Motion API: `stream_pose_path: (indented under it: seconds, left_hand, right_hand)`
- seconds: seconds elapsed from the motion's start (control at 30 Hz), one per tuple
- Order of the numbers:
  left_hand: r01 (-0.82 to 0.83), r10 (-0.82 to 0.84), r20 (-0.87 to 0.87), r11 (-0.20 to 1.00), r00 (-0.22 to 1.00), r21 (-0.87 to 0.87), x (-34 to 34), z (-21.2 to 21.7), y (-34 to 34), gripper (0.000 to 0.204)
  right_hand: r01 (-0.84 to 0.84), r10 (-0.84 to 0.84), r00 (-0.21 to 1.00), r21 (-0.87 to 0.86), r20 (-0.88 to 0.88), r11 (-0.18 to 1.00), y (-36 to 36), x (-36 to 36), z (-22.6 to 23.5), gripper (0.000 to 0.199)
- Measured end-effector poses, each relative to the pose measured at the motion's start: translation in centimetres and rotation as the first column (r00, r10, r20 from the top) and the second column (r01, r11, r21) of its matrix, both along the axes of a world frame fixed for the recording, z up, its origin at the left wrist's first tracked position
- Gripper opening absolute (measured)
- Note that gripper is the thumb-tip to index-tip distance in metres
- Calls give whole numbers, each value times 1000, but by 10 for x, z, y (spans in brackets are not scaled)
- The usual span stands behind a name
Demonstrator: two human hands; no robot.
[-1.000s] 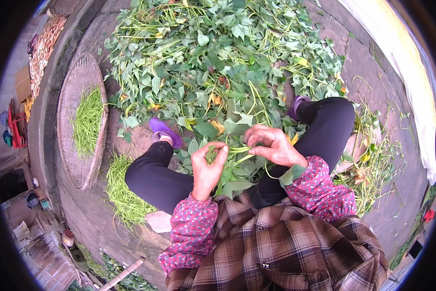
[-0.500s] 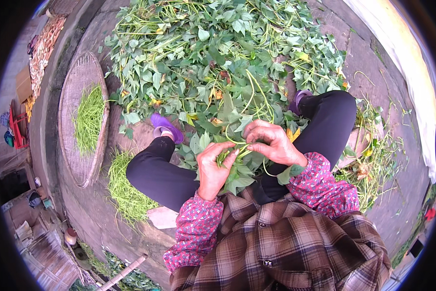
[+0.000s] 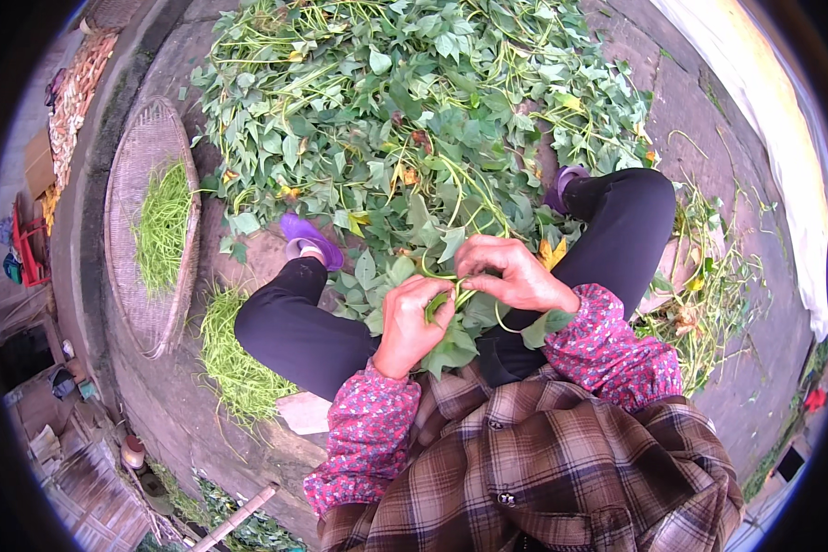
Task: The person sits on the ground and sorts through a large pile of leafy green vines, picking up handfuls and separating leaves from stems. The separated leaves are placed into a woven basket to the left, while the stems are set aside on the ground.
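Note:
Between my knees, my left hand (image 3: 412, 322) is closed around a few green leaf stalks (image 3: 436, 304), thumb and fingers pinched together. My right hand (image 3: 511, 273) meets it fingertip to fingertip, pinching a leafy green vine (image 3: 476, 207) whose stems loop up and away from me. Broad green leaves (image 3: 452, 350) hang below the hands. Exactly where the stalks join the vine is hidden by my fingers. Ahead spreads a large heap of leafy vines (image 3: 340, 110), with a few yellow leaves in it.
At left lies an oval woven basket (image 3: 127, 248) holding thin green stalks (image 3: 163, 225). Another pile of stalks (image 3: 234, 354) rests on the ground by my left knee. Stripped vines (image 3: 699, 304) are heaped to my right. A pale sheet (image 3: 754, 92) borders the far right.
The vine's looping stems have dropped lower and leaned left. My hands stay together, with the left fingers curled a little tighter. The whole view has shifted slightly.

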State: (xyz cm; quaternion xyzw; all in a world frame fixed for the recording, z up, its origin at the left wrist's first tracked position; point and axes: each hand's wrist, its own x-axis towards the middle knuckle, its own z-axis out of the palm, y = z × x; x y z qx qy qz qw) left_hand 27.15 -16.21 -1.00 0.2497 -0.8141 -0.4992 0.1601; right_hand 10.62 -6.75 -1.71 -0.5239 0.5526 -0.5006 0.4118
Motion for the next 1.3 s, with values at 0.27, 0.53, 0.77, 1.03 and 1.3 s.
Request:
stream_pose_path:
  seconds: [0.27,0.53,0.77,1.03,1.3]
  left_hand:
    - [-525,671,63,516,739,677,36,-17,-61,17]
    - [-243,825,-185,359,534,901,105,-32,-152,46]
    - [-356,871,-110,307,479,883,72,-42,-165,49]
    - [-410,861,-23,265,508,873,60,-39,-172,47]
    - [-569,623,242,399,743,719,27,-31,-162,34]
  right_hand:
    - [416,-408,902,34,-139,909,-5,-21,-22,11]
    - [645,-641,225,-380,-734,662,-54,-132,-63,10]
    - [475,-144,735,351,-663,807,-55,-91,-230,10]
    - [417,-155,876,558,-456,717,-59,-60,-194,33]
    - [326,-337,941,215,15,920,-28,-83,-27,20]
